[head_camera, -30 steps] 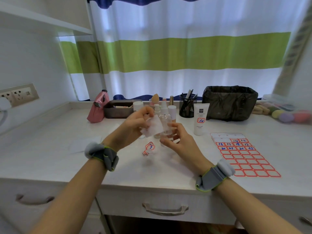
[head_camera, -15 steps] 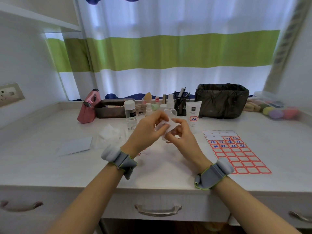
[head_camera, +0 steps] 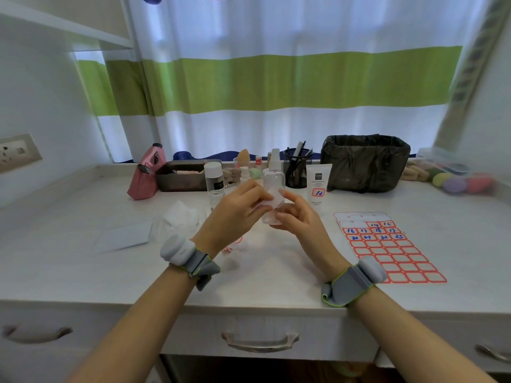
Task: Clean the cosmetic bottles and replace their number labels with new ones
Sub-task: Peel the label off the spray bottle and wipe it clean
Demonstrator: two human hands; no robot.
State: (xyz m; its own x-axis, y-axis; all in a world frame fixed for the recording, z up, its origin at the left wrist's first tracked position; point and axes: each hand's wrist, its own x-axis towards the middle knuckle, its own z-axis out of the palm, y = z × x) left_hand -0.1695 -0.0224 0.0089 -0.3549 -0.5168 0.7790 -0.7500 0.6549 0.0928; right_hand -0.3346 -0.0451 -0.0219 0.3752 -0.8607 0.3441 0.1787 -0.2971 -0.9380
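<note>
A clear spray bottle (head_camera: 273, 181) stands upright between my hands above the desk's middle. My right hand (head_camera: 297, 217) grips its lower body from the right. My left hand (head_camera: 235, 214) presses a white cotton pad (head_camera: 266, 201) against the bottle's left side. A white tube (head_camera: 318, 187) with a red-framed number label stands just right of the bottle. The red label sheet (head_camera: 387, 248), with blue numbers in its upper rows, lies flat at the right. A peeled-off old label (head_camera: 231, 246) lies on the desk, partly hidden under my left wrist.
A white-capped clear bottle (head_camera: 214, 181), small bottles and a brown tray (head_camera: 182, 175) line the back. A pink pouch (head_camera: 145, 175), black pen cup (head_camera: 297, 168) and black-lined bin (head_camera: 365, 163) stand there too. Crumpled wipes (head_camera: 179, 219) and a flat packet (head_camera: 124, 236) lie left.
My head view shifted left and down. The hands stay on the bottle and pad; the left hand has turned over the bottle's side with the pad.
</note>
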